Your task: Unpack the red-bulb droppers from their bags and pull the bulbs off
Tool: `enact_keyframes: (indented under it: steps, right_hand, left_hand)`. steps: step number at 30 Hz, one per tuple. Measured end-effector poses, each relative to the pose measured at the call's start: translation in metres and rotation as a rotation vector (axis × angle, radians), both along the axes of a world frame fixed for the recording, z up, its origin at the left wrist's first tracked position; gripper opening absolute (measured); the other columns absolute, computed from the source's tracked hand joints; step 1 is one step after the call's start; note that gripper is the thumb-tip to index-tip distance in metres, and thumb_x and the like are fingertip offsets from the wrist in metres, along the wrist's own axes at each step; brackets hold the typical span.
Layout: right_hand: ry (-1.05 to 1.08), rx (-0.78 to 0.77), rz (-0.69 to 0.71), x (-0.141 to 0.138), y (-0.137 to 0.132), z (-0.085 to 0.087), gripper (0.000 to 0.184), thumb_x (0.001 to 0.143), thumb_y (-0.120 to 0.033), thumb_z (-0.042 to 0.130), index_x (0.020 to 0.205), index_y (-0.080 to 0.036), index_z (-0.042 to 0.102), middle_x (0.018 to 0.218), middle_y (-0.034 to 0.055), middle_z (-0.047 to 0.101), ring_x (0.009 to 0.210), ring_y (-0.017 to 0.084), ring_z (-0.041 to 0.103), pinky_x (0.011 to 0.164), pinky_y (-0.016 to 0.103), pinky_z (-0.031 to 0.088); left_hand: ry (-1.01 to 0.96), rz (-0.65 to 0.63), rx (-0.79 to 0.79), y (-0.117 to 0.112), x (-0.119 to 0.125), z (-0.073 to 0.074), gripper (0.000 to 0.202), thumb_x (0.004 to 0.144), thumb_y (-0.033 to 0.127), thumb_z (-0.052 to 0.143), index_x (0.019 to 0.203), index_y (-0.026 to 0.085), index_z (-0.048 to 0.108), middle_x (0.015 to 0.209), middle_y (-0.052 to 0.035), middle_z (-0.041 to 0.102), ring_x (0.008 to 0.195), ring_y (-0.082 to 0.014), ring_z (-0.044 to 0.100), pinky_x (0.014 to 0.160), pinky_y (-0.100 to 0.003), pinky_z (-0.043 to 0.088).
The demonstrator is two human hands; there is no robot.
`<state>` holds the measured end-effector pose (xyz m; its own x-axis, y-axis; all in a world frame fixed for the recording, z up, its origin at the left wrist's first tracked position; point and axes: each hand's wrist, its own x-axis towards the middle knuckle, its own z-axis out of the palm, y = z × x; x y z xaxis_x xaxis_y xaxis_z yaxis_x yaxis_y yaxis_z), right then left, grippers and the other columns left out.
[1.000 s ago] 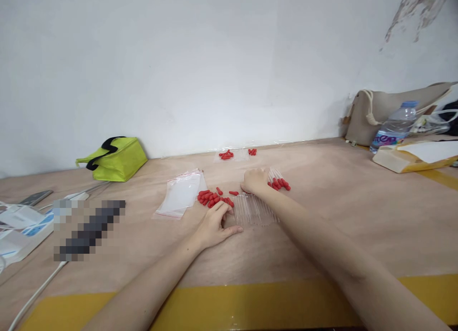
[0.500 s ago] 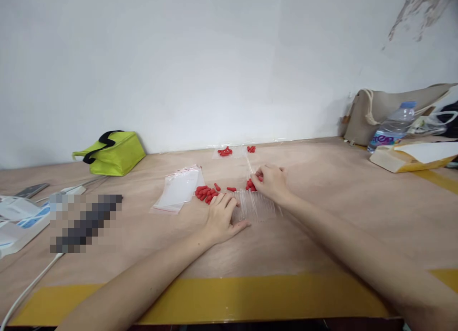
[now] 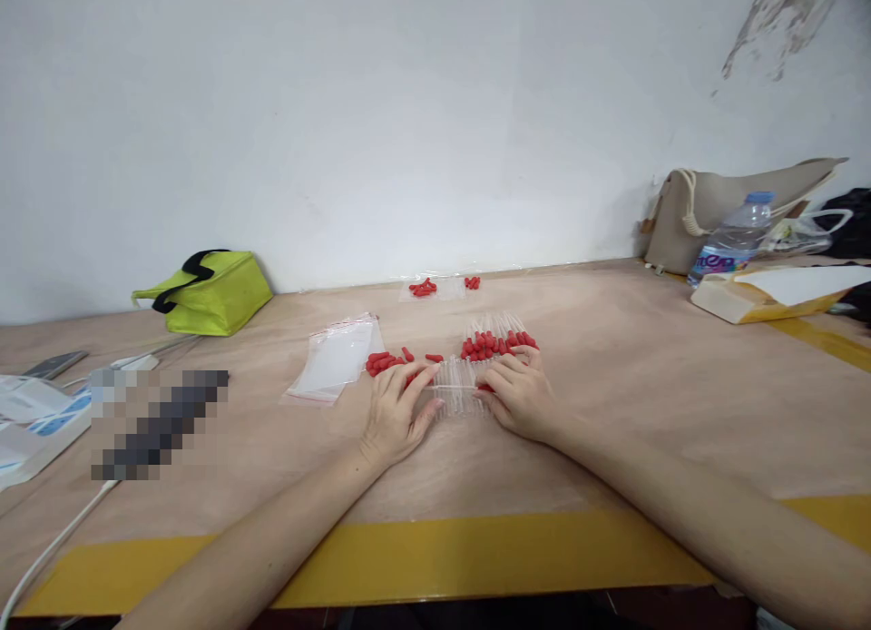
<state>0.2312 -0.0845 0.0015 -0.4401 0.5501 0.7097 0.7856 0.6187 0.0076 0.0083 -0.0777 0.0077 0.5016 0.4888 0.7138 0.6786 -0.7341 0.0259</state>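
A thin clear tube (image 3: 455,388) lies level between my two hands. My left hand (image 3: 396,417) pinches its left end with fingers and thumb. At the other end, my right hand (image 3: 521,398) is closed on a red rubber bulb (image 3: 484,388), mostly hidden by the fingers. Beneath the hands is a row of loose clear tubes (image 3: 463,373). Just behind them, finished droppers (image 3: 500,339), red bulbs on clear tubes, lie with their bulbs toward me. Loose red bulbs (image 3: 379,363) are heaped beyond my left hand, partly covered by it.
Clear zip bags (image 3: 338,358) lie left of the bulbs. More red bulbs (image 3: 423,288) sit in clear plastic by the wall. A lime-green bag (image 3: 224,294) and a power strip (image 3: 74,412) are left; a water bottle (image 3: 731,240) and a beige bag (image 3: 670,231) are right.
My right hand has come back toward me from the finished droppers, uncovering them. My left hand has shifted left. A tube with a red bulb at its right end is now between both hands.
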Motion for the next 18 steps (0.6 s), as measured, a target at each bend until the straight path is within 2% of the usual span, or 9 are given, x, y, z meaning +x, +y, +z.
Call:
enact_keyframes:
  steps: [3,6,11,18]
  right_hand:
    - [-0.023,-0.001,0.059,-0.008,-0.004,0.0,0.02,0.087,-0.028,0.043,0.076,-0.018,0.056,0.07,0.0003,0.06,0.074,0.014,0.049,0.089,0.037,0.022]
    - [-0.019,0.011,0.113,-0.013,-0.005,-0.003,0.021,0.087,-0.029,0.043,0.076,-0.019,0.058,0.069,0.0002,0.06,0.074,0.013,0.049,0.09,0.037,0.021]
    - [-0.005,0.04,0.127,-0.014,-0.004,-0.007,0.017,0.086,-0.029,0.046,0.086,-0.021,0.061,0.07,-0.0005,0.06,0.074,0.013,0.048,0.09,0.037,0.022]
    - [-0.038,0.132,0.12,-0.009,-0.005,-0.007,0.02,0.083,-0.034,0.052,0.072,-0.021,0.062,0.059,-0.0026,0.056,0.067,0.011,0.045,0.092,0.038,0.022]
  left_hand:
    - [0.096,-0.062,0.022,-0.001,-0.002,-0.001,0.023,0.083,0.025,0.051,0.105,0.023,0.058,0.096,-0.0045,0.063,0.092,-0.0193,0.051,0.083,-0.037,0.034]
    - [0.155,-0.082,0.012,0.0,-0.001,-0.003,0.014,0.084,0.024,0.051,0.089,0.023,0.064,0.076,-0.0003,0.065,0.077,-0.0155,0.052,0.079,-0.036,0.032]
    - [0.187,-0.07,-0.012,0.0,-0.003,-0.005,0.013,0.085,0.026,0.05,0.087,0.022,0.063,0.074,-0.0003,0.063,0.074,-0.0148,0.051,0.079,-0.036,0.031]
    - [0.188,-0.058,-0.008,-0.005,-0.005,-0.002,0.018,0.086,0.022,0.046,0.077,0.017,0.06,0.068,-0.0032,0.058,0.068,-0.0145,0.046,0.073,-0.034,0.034]
